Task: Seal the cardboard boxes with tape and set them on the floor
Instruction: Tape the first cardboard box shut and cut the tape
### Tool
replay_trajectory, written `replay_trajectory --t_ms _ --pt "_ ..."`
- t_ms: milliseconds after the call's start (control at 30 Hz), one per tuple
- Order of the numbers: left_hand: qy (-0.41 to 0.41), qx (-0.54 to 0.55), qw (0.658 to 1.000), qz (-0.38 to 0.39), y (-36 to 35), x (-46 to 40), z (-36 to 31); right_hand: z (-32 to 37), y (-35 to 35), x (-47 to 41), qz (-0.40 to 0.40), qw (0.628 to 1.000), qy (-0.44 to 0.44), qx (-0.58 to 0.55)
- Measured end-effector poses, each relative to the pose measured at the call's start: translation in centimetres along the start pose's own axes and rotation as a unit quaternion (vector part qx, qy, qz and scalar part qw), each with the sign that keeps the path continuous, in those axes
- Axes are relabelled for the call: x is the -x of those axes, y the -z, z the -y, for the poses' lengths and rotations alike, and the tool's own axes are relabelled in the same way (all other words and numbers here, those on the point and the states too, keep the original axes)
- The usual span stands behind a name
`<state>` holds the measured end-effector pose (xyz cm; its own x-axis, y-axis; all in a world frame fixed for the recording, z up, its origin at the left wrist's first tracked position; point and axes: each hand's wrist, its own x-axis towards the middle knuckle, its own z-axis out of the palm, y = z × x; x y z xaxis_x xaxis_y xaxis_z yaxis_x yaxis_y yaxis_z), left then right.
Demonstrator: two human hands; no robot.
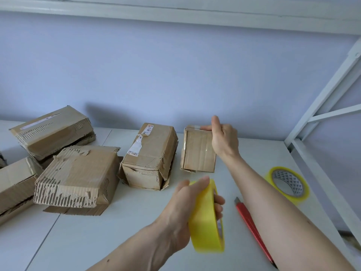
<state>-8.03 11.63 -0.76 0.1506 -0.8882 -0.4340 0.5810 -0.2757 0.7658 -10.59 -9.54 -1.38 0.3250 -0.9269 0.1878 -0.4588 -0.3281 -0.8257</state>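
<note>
With the left hand [192, 210] gripping the yellow tape roll [207, 218] above the near counter [117, 222] and the right hand [222, 137] pinching the small box [197, 151] at the far right, a loose one-handed grip could let it tip or slide.

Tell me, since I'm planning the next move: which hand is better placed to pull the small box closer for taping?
Right. The right hand is already at the far top edge of the small box, fingers on it. The left hand is busy gripping the tape roll, nearer the body.
</note>
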Motion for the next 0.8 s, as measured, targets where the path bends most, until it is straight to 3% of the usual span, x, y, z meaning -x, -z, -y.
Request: replay_trajectory --t_ms 67,233,433,667,733,800 --pt "0.012 0.006 1.000 0.009 0.5 -0.3 0.6 0.3 -0.3 -1.2 0.017 1.000 -0.019 0.014" --pt "0.021 0.007 0.997 -0.074 1.1 -3.5 -0.8 1.0 -0.3 -3.2 0.007 0.998 -0.061 0.025" --pt "0.005 -0.016 0.998 -0.063 0.6 -5.0 -2.6 1.9 0.1 -4.2 0.023 0.996 -0.082 0.032" --pt "-0.039 -0.076 0.996 -0.032 1.1 -4.8 -2.6 1.2 1.2 -4.1 0.086 0.979 -0.182 0.032" --pt "-0.035 -0.057 0.997 -0.031 0.7 -4.8 -2.3 1.3 1.2 -3.9 0.076 0.981 -0.163 0.071" --pt "-0.037 -0.053 0.997 -0.036 0.3 -5.1 -2.2 1.6 1.2 -3.7 0.013 0.981 -0.064 0.182"
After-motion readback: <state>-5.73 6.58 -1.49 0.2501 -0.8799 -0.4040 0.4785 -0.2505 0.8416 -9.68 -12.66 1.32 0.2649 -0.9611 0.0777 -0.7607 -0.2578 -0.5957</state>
